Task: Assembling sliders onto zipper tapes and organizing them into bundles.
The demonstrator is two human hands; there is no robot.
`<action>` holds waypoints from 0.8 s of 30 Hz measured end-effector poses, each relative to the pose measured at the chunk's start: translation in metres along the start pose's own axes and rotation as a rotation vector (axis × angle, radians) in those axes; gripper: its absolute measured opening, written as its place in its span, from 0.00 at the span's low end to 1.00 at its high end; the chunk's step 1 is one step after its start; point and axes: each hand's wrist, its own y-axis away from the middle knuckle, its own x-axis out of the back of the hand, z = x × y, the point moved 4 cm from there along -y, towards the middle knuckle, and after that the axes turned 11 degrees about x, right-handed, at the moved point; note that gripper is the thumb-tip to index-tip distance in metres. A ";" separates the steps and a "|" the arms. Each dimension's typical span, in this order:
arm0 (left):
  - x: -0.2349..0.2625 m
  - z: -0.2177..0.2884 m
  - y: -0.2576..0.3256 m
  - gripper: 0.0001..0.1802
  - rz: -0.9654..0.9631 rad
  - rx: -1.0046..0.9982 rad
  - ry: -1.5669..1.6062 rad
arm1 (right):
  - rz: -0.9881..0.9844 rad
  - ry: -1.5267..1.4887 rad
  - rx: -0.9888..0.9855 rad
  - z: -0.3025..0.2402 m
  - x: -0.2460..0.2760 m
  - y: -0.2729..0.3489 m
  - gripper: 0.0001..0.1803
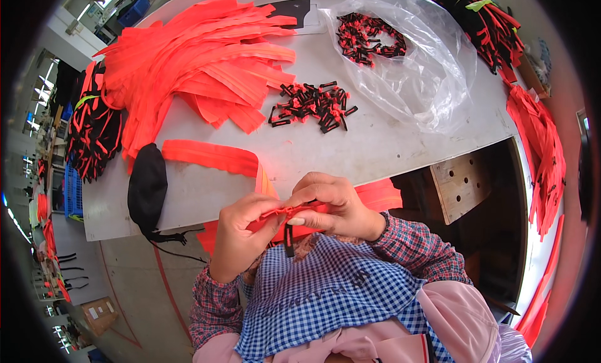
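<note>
Both hands meet in front of my chest. Between thumb and finger, my left hand (243, 230) pinches the end of a red-orange zipper tape (216, 157). My right hand (330, 203) is closed on the same tape end from the other side. From between the fingertips dangles a black zipper pull (288, 240); its slider is mostly hidden by the fingers. The tape runs from my hands up onto the table edge and bends to the left. A pile of loose zipper sliders (311, 106) with black pulls lies beyond my hands.
The white table (369, 151) carries a large heap of red-orange zipper tapes (206, 62) and a clear plastic bag (426, 68) with more sliders. A black cloth pouch (148, 187) sits at the left edge. Black-and-orange bundles (94, 128) hang at left. An open compartment with a perforated board (460, 184) is at right.
</note>
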 end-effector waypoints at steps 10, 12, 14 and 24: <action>-0.004 0.001 0.004 0.11 -0.014 -0.055 -0.019 | -0.032 0.292 0.260 -0.012 -0.005 0.004 0.14; -0.004 -0.001 0.004 0.10 -0.019 -0.057 -0.007 | -0.035 0.312 0.271 -0.013 -0.006 0.004 0.15; -0.005 -0.005 0.003 0.10 -0.026 -0.061 0.014 | -0.044 0.324 0.265 -0.013 -0.006 0.004 0.14; -0.008 -0.009 0.002 0.09 -0.062 -0.024 0.091 | -0.047 0.245 0.204 -0.011 -0.006 0.008 0.14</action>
